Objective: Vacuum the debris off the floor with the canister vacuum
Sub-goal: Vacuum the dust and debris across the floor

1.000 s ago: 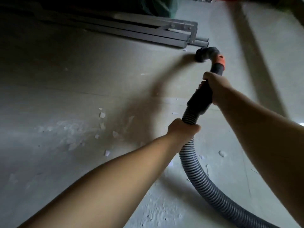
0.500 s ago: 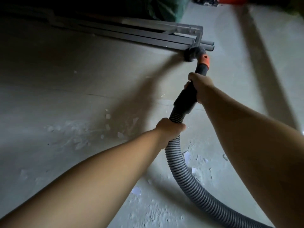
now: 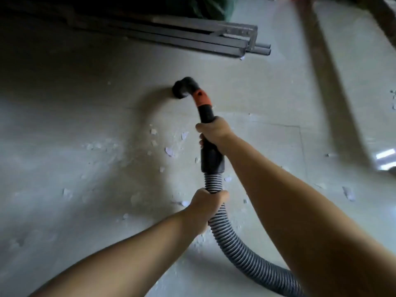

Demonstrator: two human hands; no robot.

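Grey ribbed hose (image 3: 233,239); black nozzle (image 3: 182,89) above scattered white debris (image 3: 169,151)

left hand (image 3: 205,207): bare, no glove, no ring or band in sight; seen from the back, knuckles rounded.
right hand (image 3: 216,130): bare, no glove, nothing on the fingers that shows.
left forearm (image 3: 132,249): bare up to the frame edge, no sleeve, no watch or strap at the wrist.
right forearm (image 3: 300,209): bare up to the frame edge, no sleeve or cuff, wrist unadorned.
markings: none to be made out on either arm.
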